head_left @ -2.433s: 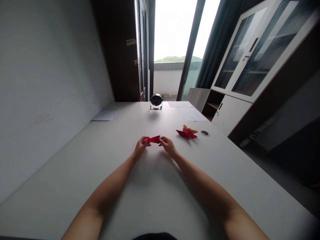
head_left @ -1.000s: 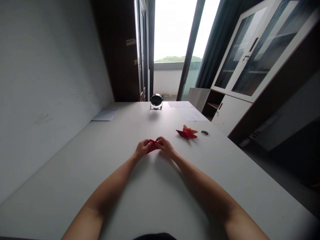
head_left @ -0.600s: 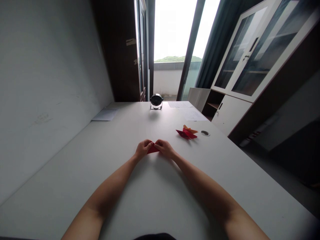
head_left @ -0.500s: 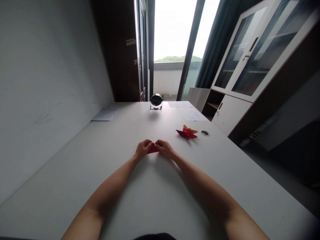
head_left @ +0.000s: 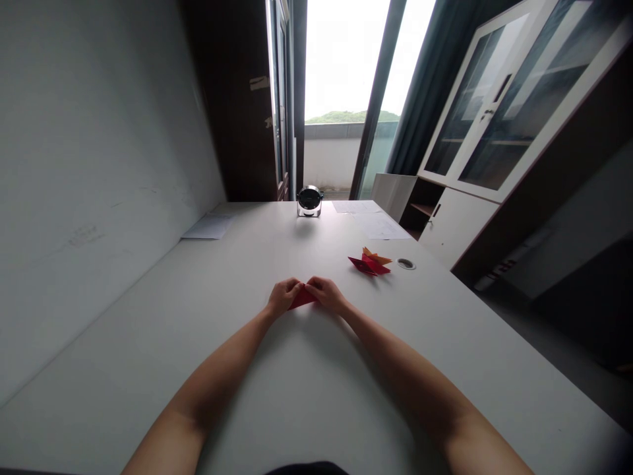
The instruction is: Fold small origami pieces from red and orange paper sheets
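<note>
Red folded paper [head_left: 302, 299]: side edges run under both hands, so full outline and fold pattern can't be told. Left hand [head_left: 283, 295] and right hand [head_left: 324, 293]: thumbs in sight, several fingertips hidden behind the paper; exact grip unclear. Both forearms cut off by the bottom edge, as is a dark rounded shape [head_left: 309, 468], identity uncertain. Orange folded piece [head_left: 379, 258] partly covered by red folded pieces [head_left: 376, 267]; their number hard to make out. Marks on right-hand sheets [head_left: 383, 226] too faint to read. Glass-fronted cabinet [head_left: 494, 109] cropped at top; far right dark, blurred.
</note>
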{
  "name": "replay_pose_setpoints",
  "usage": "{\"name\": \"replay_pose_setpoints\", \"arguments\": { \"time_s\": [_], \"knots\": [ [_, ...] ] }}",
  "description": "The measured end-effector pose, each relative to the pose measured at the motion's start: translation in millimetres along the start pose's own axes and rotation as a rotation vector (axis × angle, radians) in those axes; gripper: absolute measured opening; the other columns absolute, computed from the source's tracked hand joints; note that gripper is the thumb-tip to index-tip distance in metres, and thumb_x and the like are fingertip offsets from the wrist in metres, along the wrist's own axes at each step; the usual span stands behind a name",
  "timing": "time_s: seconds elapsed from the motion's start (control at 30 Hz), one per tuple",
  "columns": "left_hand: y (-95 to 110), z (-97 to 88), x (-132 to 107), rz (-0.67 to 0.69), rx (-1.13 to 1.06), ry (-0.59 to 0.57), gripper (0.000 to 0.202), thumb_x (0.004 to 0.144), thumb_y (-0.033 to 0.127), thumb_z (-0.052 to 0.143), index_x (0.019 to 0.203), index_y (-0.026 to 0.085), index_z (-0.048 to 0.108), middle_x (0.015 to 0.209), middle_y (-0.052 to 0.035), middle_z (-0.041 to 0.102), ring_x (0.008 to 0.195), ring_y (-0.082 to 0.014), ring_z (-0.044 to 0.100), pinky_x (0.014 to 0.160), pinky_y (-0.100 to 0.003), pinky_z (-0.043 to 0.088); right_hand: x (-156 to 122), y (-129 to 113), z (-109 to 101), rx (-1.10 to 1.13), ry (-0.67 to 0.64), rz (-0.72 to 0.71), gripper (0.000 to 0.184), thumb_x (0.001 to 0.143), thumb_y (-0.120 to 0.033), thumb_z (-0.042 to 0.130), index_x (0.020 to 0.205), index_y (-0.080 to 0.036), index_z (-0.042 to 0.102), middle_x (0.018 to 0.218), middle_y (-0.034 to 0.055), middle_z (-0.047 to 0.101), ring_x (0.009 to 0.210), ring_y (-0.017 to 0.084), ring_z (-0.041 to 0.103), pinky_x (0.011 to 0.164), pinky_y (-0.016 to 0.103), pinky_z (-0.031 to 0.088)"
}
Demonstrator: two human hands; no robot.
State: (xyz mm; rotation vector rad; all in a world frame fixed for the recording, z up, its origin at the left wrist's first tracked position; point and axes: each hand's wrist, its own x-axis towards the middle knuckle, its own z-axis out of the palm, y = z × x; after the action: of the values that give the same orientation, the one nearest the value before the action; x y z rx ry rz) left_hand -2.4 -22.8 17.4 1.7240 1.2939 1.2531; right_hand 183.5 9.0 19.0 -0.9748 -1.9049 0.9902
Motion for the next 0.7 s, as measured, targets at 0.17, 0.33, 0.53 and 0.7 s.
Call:
{"name": "replay_pose_setpoints", "arguments": {
  "time_s": [0.17, 0.33, 0.53, 0.7],
  "knots": [
    [-0.9, 0.0, -0.5, -0.004, -0.001, -0.024, 0.031, 0.084, 0.045, 0.059, 0.075, 0.017, 0.070, 0.067, -0.0017, 0.065, 0.062, -0.0147, 0.053, 0.057, -0.024, 0.037, -0.7, -4.5, -0.5, 0.019, -0.003, 0.005, 0.031, 0.084, -0.048, 0.059, 0.080, -0.019, 0.067, 0.070, 0.0005, 0.063, 0.064, 0.014, 0.052, 0.059, 0.024, 0.040],
    [-4.2, 1.0, 0.2, 0.001, 0.007, -0.031, 0.033, 0.086, 0.045, 0.057, 0.075, 0.017, 0.069, 0.066, -0.0007, 0.063, 0.062, -0.0135, 0.052, 0.057, -0.023, 0.037, -1.5, -5.1, 0.6, 0.026, -0.051, 0.005, 0.032, 0.085, -0.048, 0.059, 0.080, -0.018, 0.067, 0.067, 0.0001, 0.062, 0.062, 0.014, 0.051, 0.057, 0.024, 0.039],
    [-3.7, 0.9, 0.6, -0.015, -0.027, -0.006, 0.033, 0.083, 0.047, 0.060, 0.075, 0.017, 0.070, 0.067, -0.0012, 0.064, 0.064, -0.0143, 0.053, 0.058, -0.024, 0.038, -0.9, -4.3, 0.9, 0.004, -0.040, 0.001, 0.032, 0.084, -0.049, 0.059, 0.079, -0.019, 0.067, 0.068, 0.0001, 0.063, 0.063, 0.014, 0.052, 0.058, 0.024, 0.040],
    [-4.3, 0.1, 0.5, 0.000, -0.011, 0.010, 0.034, 0.086, 0.047, 0.056, 0.075, 0.017, 0.068, 0.068, -0.0023, 0.065, 0.064, -0.0153, 0.055, 0.058, -0.025, 0.039, -0.8, -5.9, 1.0, 0.010, -0.019, 0.014, 0.031, 0.084, -0.048, 0.059, 0.077, -0.019, 0.066, 0.068, 0.0002, 0.063, 0.063, 0.014, 0.052, 0.059, 0.025, 0.040]
  ]
}}
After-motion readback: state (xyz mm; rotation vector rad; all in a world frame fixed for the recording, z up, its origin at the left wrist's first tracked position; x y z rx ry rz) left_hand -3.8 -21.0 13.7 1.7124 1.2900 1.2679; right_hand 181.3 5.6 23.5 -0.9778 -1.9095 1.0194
